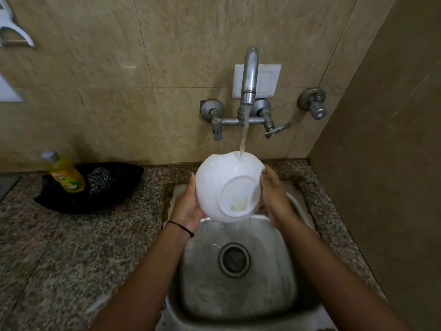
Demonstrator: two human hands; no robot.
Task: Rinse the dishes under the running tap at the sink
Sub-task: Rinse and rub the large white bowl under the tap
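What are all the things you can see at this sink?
bowl: 1, white, bottom facing the camera, under the water
tap: 1, grey metal, on the wall above the sink, running
water: 1 stream, clear, falling from the tap onto the bowl
sink: 1, steel, set in the counter
drain: 1, dark, in the sink's floor
counter: 1, speckled stone, around the sink
black base: 1, black, on the counter at left; cloth or tray, cannot tell
soap bottle: 1, yellow, on the black base
scrubber: 1, silvery, beside the bottle
valve: 1, grey, on the wall right of the tap
wristband: 1, black, on the left wrist
left hand: 1, holds the bowl's left side
right hand: 1, holds the bowl's right side
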